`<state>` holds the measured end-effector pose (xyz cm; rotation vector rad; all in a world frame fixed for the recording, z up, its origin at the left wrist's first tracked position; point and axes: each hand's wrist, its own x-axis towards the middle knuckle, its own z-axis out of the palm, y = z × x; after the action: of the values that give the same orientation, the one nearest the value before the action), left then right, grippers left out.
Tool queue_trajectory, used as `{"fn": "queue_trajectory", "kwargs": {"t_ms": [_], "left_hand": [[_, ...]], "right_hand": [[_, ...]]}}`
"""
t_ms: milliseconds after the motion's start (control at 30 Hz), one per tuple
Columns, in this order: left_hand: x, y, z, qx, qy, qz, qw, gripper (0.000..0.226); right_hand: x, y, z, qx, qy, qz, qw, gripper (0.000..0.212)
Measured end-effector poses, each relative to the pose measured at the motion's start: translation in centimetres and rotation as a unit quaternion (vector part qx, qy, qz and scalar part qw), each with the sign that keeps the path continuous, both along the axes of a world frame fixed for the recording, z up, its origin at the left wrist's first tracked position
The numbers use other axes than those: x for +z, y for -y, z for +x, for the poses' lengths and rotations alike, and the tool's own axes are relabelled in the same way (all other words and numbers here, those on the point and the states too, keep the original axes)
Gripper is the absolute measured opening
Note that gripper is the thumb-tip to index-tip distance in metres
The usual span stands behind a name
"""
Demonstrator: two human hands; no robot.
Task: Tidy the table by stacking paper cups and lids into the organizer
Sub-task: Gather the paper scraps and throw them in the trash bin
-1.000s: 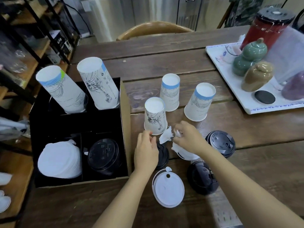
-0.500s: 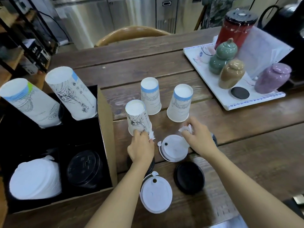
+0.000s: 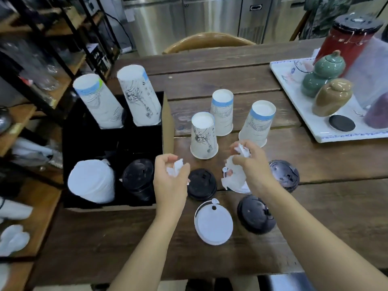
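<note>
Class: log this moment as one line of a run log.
left hand: holds paper scrap | right hand: holds scrap, white lid | table: three cups, five lids | organizer: partly filled

Right hand (image 3: 252, 164) hides part of white lid (image 3: 235, 181); purple jar (image 3: 378, 112) cut by edge.

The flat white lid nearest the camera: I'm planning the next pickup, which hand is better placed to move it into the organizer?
Probably left. The left hand lies between the flat white lid and the organizer, holding only a paper scrap.
</note>
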<state>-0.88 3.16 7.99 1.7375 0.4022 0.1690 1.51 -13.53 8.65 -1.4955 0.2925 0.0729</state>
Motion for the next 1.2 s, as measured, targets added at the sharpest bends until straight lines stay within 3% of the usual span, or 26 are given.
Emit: {"fn": "queue_trajectory", "kwargs": {"t_ms": [133, 400, 667, 767, 933, 1100, 1200], "left_hand": [[1.0, -3.7, -3.2, 0.008, 0.027, 0.003, 1.0, 0.02], [2.8, -12.7, -8.9, 0.064, 0.064, 0.004, 0.996, 0.022], [-0.3, -27.7, -17.2, 0.184, 0.047, -0.035, 0.981, 0.025], [-2.8, -32.6, -20.4, 0.243, 0.028, -0.033, 0.969, 0.024], [-8.8, -37.1, -23.6, 0.262, -0.03, -0.009, 0.965, 0.017], [-18.3, -38.9, -24.0, 0.225, -0.101, -0.004, 0.969, 0.019], [-25.3, -39.4, -22.7, 0.178, -0.128, 0.026, 0.975, 0.012]], "right_hand": [[0.6, -3.9, -1.8, 0.077, 0.016, 0.002, 0.997, 0.015], [2.8, -13.1, -7.1, 0.128, 0.079, -0.051, 0.987, 0.028], [1.4, -29.0, -15.6, 0.249, 0.081, -0.034, 0.964, 0.025], [-1.0, -34.9, -18.6, 0.33, 0.054, -0.034, 0.942, 0.034], [-7.7, -40.7, -21.0, 0.386, -0.008, -0.085, 0.919, 0.03], [-18.0, -43.2, -19.0, 0.277, -0.166, -0.065, 0.944, 0.014], [-25.6, -43.8, -16.3, 0.217, -0.166, -0.096, 0.957, 0.014]]}}
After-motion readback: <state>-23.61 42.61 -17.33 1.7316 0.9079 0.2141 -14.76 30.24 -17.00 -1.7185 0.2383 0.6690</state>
